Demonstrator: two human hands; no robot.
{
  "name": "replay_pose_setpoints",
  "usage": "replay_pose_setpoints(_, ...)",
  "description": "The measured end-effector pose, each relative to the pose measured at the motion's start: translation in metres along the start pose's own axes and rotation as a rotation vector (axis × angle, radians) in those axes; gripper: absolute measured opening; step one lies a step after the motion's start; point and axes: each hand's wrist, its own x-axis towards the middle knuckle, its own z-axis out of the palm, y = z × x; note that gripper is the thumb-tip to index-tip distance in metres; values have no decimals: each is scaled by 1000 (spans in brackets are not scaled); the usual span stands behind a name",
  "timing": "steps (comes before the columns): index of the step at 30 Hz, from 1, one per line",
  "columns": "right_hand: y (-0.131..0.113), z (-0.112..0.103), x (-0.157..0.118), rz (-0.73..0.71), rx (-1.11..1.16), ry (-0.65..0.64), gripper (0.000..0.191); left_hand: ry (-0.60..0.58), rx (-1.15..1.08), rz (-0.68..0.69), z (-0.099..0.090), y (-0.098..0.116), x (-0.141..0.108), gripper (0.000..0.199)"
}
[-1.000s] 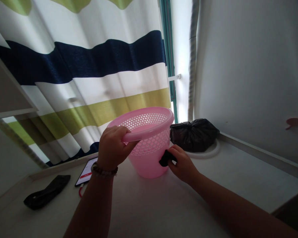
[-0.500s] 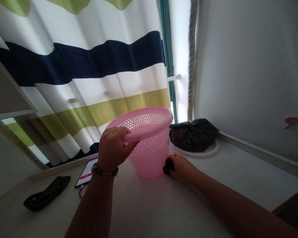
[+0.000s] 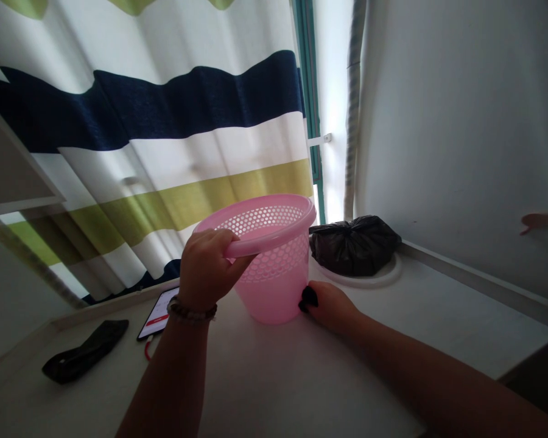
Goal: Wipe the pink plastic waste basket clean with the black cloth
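A pink plastic waste basket (image 3: pixel 274 298) with a perforated upper wall stands on the white tabletop, tilted a little. My left hand (image 3: pixel 212 261), with a beaded bracelet at its wrist, is closed around the near left part of the rim. Low on the basket's right side, my right hand (image 3: pixel 331 304) grips a small black wad (image 3: pixel 309 299), soft-looking like bunched cloth, pressed against or right beside the wall. Most of the right fingers are hidden behind the hand. Behind it sits a knotted black plastic bag (image 3: pixel 354 246) on a pale round lid or tray (image 3: pixel 383 277).
On the left lie a folded dark strip (image 3: pixel 84 353), perhaps plastic or cloth, and a tablet or phone (image 3: pixel 158 315) with a red cable. A striped curtain (image 3: pixel 201 97) hangs behind. A wall (image 3: pixel 456 134) borders the right, with a small orange hook-like piece (image 3: pixel 536 221).
The view has shifted slightly. My right hand and the black wad stay low at the basket's side, with the right fingers now less visible. My left hand keeps its hold on the rim.
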Motion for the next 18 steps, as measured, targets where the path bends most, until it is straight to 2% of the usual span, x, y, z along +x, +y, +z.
replay_pose_setpoints(4,-8,-11,0,-78,135,90,16,-1,1,3,0,-1,1,38)
replay_pose_setpoints(9,-19,-24,-2,-243,244,333,17,-1,-19,13,0,2,0,37)
replay_pose_setpoints(12,-23,-25,-6,-342,275,425,19,2,-45,30,-1,4,0,35)
replay_pose_setpoints(15,-28,-22,-9,-389,219,417,23,11,-56,42,-1,5,0,33)
replay_pose_setpoints(18,-33,-17,-11,-383,89,284,22,21,-41,27,0,4,0,34)
